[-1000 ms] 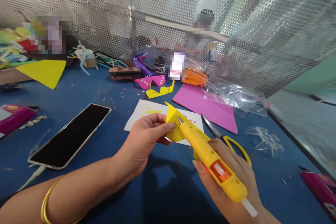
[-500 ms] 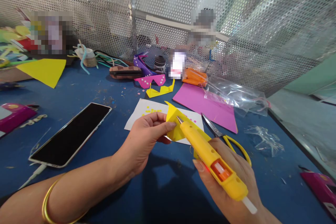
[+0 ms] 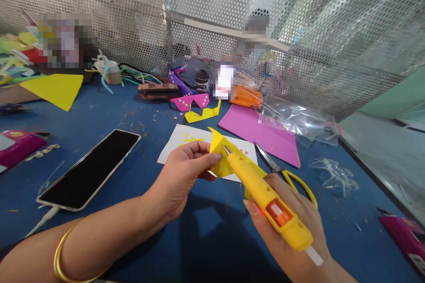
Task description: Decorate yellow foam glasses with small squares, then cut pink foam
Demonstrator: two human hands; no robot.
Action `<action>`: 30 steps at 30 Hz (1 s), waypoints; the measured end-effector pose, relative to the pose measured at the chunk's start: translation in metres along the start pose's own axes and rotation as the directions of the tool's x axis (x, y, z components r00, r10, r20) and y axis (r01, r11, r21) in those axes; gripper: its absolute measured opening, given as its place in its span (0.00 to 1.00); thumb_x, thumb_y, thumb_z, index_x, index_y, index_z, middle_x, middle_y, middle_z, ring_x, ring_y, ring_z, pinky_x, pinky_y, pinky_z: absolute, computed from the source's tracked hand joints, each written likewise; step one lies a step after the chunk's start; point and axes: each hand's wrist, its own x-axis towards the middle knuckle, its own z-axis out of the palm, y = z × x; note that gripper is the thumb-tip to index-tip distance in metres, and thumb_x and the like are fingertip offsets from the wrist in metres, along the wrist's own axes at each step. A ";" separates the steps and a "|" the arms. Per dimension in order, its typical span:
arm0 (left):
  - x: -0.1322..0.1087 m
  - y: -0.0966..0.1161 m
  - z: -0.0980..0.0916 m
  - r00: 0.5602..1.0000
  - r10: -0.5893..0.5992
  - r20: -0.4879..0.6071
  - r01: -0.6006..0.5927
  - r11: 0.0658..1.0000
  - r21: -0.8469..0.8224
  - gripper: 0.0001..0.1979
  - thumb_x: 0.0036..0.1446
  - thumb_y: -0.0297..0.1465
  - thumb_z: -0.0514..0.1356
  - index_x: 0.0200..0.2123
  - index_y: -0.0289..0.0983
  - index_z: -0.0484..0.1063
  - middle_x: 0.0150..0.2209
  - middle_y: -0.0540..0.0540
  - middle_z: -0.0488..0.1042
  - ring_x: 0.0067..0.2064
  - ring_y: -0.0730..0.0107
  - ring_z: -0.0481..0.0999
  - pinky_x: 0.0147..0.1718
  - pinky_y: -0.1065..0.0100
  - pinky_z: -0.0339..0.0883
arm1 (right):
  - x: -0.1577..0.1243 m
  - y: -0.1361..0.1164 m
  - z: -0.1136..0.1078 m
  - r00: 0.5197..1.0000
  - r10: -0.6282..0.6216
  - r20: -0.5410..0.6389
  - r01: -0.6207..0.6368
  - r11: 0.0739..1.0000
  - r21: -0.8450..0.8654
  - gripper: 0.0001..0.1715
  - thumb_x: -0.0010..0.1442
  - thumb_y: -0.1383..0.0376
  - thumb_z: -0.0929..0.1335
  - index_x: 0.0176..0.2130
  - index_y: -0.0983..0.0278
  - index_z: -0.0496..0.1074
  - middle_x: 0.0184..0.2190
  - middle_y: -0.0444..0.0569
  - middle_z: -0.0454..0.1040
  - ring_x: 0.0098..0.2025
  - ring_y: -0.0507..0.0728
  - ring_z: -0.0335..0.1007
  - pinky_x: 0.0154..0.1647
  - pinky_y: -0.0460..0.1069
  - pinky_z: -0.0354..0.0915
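Note:
My left hand (image 3: 181, 177) pinches a folded yellow paper piece (image 3: 219, 155) above the blue table (image 3: 206, 230). My right hand (image 3: 292, 230) grips a yellow glue gun (image 3: 265, 194), whose metal nozzle touches the yellow paper. A white glue stick juts from the back of the gun. Under the paper lies a white sheet (image 3: 179, 141) dotted with small yellow and pink squares.
A black phone (image 3: 89, 169) lies at the left, yellow-handled scissors (image 3: 285, 174) and a pink sheet (image 3: 259, 135) at the right. Pink paper glasses (image 3: 191, 101), a yellow cut-out (image 3: 202, 115), a clear bag (image 3: 295, 119) and craft scraps sit farther back. Perforated metal screens (image 3: 133, 17) wall the table.
Almost nothing has changed; the glue gun and my right hand have shifted very slightly, with the nozzle staying on the yellow paper.

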 end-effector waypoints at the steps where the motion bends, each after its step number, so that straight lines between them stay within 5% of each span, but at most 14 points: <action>1: 0.000 0.000 0.000 1.000 0.000 0.000 0.000 1.000 -0.001 0.09 0.49 0.32 0.68 0.29 0.34 0.73 0.28 0.50 0.76 0.28 0.75 0.72 0.25 0.75 0.66 | 0.000 0.000 0.000 1.000 0.001 -0.001 -0.001 1.000 0.006 0.06 0.64 0.62 0.66 0.35 0.61 0.65 0.25 0.42 0.67 0.22 0.50 0.66 0.21 0.46 0.63; 20: 0.000 0.000 0.001 1.000 0.004 -0.011 -0.004 1.000 -0.001 0.08 0.48 0.31 0.69 0.28 0.34 0.74 0.27 0.50 0.76 0.27 0.75 0.71 0.25 0.74 0.65 | 0.002 -0.001 0.000 0.995 -0.098 -0.016 0.097 0.993 -0.073 0.03 0.64 0.65 0.66 0.38 0.64 0.66 0.28 0.46 0.71 0.28 0.53 0.72 0.23 0.46 0.66; 30: 0.001 0.000 0.000 1.000 -0.001 -0.018 0.001 1.000 0.004 0.08 0.48 0.30 0.69 0.27 0.35 0.73 0.27 0.50 0.76 0.27 0.74 0.72 0.24 0.74 0.65 | 0.002 -0.003 0.000 0.998 -0.052 -0.046 0.049 0.996 -0.070 0.04 0.65 0.64 0.65 0.39 0.62 0.66 0.30 0.46 0.71 0.27 0.52 0.70 0.23 0.46 0.65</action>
